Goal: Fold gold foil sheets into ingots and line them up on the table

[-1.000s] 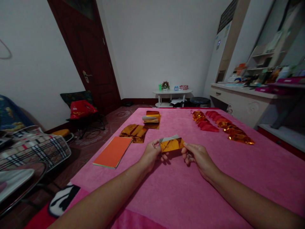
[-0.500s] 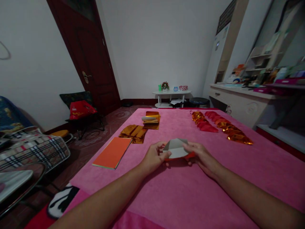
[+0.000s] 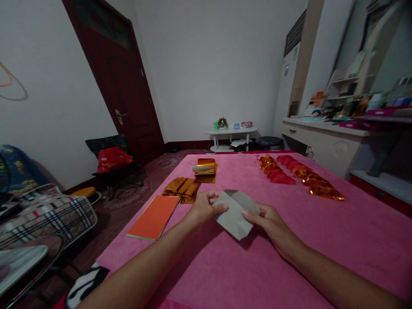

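A creased sheet of paper (image 3: 236, 214), grey-white on the side facing me, is held between both hands just above the pink cloth (image 3: 199, 274). My left hand (image 3: 206, 209) pinches its left edge, thumb on top. At the right edge my right hand (image 3: 266, 221) grips it, thumb pressed on the face. To the left of my left hand lies a stack of orange paper (image 3: 154, 217). Behind that are folded gold foil papers (image 3: 182, 189) and another gold foil pile (image 3: 206, 174) with a grey rounded object (image 3: 201, 168) on it.
Two rows of shiny folded pieces, one red and gold (image 3: 276, 171), the other ending in gold foil (image 3: 322, 189), lie at the right. A cluttered dresser (image 3: 328, 133) stands beyond the right edge. Chair with red bag (image 3: 114, 159) stands left; a low white table (image 3: 231, 131) is behind.
The paper has turned in my hands: its grey-white face now tilts toward me with a corner pointing down, and the red underside no longer shows. The camera view has shifted slightly.
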`<control>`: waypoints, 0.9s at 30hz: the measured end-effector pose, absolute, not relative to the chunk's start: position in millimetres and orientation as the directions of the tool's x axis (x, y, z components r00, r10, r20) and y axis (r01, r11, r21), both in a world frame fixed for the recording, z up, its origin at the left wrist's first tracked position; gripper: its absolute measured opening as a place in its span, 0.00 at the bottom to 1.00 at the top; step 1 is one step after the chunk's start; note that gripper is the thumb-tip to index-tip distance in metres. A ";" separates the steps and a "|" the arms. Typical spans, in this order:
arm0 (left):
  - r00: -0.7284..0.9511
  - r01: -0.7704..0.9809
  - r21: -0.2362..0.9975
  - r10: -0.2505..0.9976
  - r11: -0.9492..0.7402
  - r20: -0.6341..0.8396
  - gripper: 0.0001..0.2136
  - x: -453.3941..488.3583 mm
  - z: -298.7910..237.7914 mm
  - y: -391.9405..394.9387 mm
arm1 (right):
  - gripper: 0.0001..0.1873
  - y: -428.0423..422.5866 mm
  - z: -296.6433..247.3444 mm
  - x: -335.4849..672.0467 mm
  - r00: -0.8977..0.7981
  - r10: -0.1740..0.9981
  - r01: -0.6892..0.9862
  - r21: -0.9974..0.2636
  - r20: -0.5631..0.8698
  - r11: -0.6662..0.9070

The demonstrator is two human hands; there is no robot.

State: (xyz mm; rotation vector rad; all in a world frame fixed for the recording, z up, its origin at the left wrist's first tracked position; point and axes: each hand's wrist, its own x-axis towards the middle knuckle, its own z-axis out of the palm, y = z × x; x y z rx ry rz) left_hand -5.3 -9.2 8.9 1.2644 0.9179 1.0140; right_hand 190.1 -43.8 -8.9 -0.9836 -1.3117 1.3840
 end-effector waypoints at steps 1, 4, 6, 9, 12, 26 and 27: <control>0.362 0.031 0.999 0.932 0.007 -0.018 0.19 -10.6 20.4 -3.3 | 0.18 -43.4 -4.5 192.0 -0.230 0.972 -0.115 -0.993 0.048 0.022; 0.639 0.374 0.912 0.760 -0.167 -0.122 0.13 -19.8 57.6 14.2 | 0.21 -39.3 8.9 197.9 -0.248 0.968 -0.108 -0.994 0.039 0.013; 0.740 0.469 0.832 0.646 -0.297 -0.187 0.14 -14.0 76.8 23.0 | 0.25 -36.3 15.1 199.4 -0.269 0.962 -0.051 -0.998 0.039 0.027; 0.804 0.550 0.686 0.524 -0.477 -0.281 0.16 11.9 90.2 29.4 | 0.29 -34.3 17.1 197.9 -0.299 0.952 0.059 -0.994 0.071 0.093; 0.846 0.522 0.596 0.460 -0.610 -0.271 0.16 43.4 91.9 29.1 | 0.30 -33.3 13.1 196.8 -0.294 0.948 0.088 -0.984 0.123 0.155; 0.786 0.534 0.095 0.535 -0.840 0.309 0.19 51.9 73.5 18.8 | 0.26 -23.0 -19.3 200.5 0.058 0.980 -0.008 -0.981 0.192 0.193; 0.763 0.547 0.017 0.506 -0.837 0.402 0.15 48.4 66.1 13.6 | 0.25 -20.8 -25.6 202.2 0.095 0.974 0.020 -0.979 0.204 0.203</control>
